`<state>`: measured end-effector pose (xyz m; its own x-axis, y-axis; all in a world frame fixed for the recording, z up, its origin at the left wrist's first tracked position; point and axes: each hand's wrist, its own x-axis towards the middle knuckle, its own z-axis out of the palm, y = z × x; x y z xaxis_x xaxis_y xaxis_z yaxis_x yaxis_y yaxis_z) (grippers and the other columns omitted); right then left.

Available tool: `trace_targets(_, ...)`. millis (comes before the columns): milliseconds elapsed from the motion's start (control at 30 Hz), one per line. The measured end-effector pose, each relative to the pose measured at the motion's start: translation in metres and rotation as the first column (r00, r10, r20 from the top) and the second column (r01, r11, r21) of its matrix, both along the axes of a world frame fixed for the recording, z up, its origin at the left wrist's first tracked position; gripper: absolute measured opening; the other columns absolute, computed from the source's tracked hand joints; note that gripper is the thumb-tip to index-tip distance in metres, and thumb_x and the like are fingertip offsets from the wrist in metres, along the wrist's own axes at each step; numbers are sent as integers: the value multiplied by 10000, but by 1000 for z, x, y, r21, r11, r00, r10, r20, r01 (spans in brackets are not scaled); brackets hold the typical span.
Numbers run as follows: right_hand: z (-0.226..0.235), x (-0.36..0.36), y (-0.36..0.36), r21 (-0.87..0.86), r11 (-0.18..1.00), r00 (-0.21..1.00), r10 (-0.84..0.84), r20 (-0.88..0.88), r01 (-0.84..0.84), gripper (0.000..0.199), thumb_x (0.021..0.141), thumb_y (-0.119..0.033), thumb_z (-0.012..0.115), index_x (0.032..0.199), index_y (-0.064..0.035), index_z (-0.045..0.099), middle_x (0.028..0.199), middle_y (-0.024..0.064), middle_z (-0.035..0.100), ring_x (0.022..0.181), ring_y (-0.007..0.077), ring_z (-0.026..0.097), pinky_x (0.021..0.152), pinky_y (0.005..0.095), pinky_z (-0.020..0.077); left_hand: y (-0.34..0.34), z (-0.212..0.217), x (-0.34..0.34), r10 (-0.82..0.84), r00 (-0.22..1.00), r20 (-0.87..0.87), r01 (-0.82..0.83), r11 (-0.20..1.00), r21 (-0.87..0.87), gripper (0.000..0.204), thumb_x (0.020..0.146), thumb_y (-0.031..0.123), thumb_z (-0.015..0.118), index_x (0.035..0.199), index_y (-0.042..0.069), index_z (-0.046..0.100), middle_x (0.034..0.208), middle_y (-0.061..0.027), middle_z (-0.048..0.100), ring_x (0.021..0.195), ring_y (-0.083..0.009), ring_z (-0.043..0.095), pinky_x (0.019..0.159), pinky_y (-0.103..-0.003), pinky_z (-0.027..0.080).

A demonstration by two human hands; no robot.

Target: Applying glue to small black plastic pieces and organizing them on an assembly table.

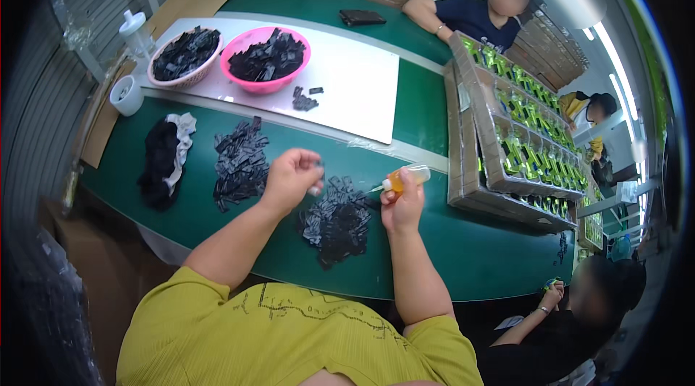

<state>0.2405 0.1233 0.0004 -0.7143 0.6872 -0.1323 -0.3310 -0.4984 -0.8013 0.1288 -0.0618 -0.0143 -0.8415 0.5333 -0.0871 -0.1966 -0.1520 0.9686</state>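
My right hand [403, 204] is closed around a small clear squeeze bottle [407, 177] with amber liquid inside. Its thin nozzle points left, over a heap of small black rectangular pieces [337, 223]. My left hand [292, 177] hovers between that heap and a second heap of black pieces [241, 162] on its left. The fingers of this hand are curled in a pinch; something small and dark shows at the fingertips, too small to name.
On a white board [355, 96] stand a pink bowl [264, 86] and a pale basket [181, 82], both full of black pieces. Black-and-white cloth [166, 158] lies left. Stacked trays of green items [521, 133] rise on the right. Co-workers sit across and at the right.
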Motion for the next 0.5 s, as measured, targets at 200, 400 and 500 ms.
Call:
trace_targets(200, -9, 4, -2, -14, 1000, 1000, 6, 20, -6, 169, 864, -198, 616, 926, -124, 477, 751, 7, 532, 491, 76, 452, 415, 216, 355, 2, -7, -9, -178, 984, 15, 178, 980, -83, 228, 817, -13, 641, 1024, -49, 553, 817, -70, 588, 589, -111, 604, 513, -225, 526)
trace_targets(400, -2, 3, -4, 2, 1000, 999, 7, 31, -7, 160, 867, -196, 616, 912, -114, 487, 741, 10, 545, 484, 72, 453, 411, 218, 357, -3, -4, -11, -206, 975, 83, 214, 973, -88, 240, 818, 0, 645, 1037, -43, 556, 813, -70, 589, 621, -117, 615, 524, -229, 531)
trace_targets(500, -2, 2, -5, 12, 1000, 999, 6, 46, -6, 160, 869, -196, 615, 909, -112, 485, 737, 12, 547, 481, 71, 452, 411, 218, 359, -3, -6, -11, -226, 972, 61, 231, 969, -85, 244, 816, 2, 648, 1038, -43, 556, 809, -65, 584, 621, -118, 615, 525, -227, 531)
